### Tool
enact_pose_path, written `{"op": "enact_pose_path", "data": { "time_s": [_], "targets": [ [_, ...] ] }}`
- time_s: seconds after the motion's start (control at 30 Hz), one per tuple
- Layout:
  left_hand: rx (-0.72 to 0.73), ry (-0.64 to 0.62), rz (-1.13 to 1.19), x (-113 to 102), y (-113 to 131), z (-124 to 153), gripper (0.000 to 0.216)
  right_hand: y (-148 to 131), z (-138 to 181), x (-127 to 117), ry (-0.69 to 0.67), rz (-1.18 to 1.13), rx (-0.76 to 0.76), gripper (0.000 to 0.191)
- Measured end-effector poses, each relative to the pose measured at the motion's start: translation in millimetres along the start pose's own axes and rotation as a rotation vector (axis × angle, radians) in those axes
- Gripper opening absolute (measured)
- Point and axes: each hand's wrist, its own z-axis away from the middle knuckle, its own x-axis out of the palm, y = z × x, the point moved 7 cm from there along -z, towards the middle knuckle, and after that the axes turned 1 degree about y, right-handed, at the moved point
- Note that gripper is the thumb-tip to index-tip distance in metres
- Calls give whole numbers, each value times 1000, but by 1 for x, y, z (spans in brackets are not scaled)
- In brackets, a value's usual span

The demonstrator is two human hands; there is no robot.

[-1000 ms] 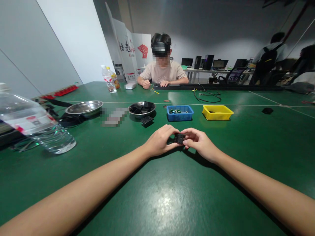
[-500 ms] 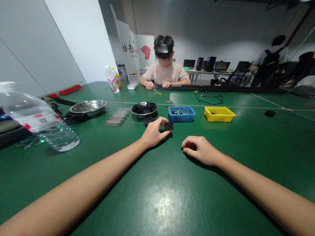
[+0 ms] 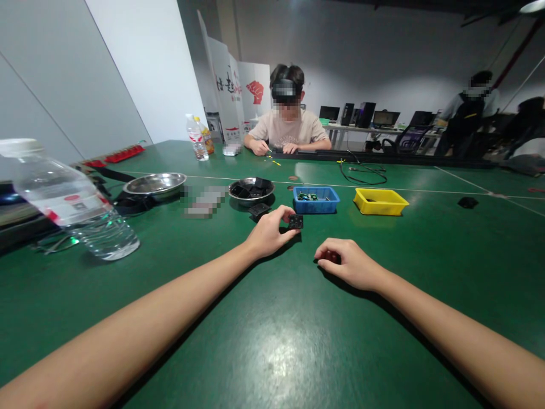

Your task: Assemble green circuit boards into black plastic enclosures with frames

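My left hand (image 3: 269, 231) pinches a small black square part (image 3: 295, 221) between thumb and fingers, just above the green table (image 3: 272, 318). My right hand (image 3: 349, 263) rests on the table a little to the right, fingers curled into a loose fist; what it holds, if anything, is hidden. Beyond my left hand stands a steel bowl (image 3: 251, 190) with several black parts, and one loose black part (image 3: 258, 209) lies in front of it.
A blue tray (image 3: 315, 199) with small components and a yellow tray (image 3: 380, 201) stand behind my hands. A second steel bowl (image 3: 155, 184) and a lying water bottle (image 3: 68, 201) are at left. A person (image 3: 288, 125) sits opposite; cables (image 3: 361, 170) lie nearby.
My hands were together on the black part a second ago. The left hand has carried it forward and left toward the bowl; the right hand has stayed back, curled on the table.
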Motion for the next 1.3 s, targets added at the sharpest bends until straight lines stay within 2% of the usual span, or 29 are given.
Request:
{"op": "enact_pose_path", "data": {
  "time_s": [1.3],
  "targets": [
    [28, -33, -18, 2, 0, 1, 29, -1, 0, 0, -7, -4, 3, 9]
  ]
}}
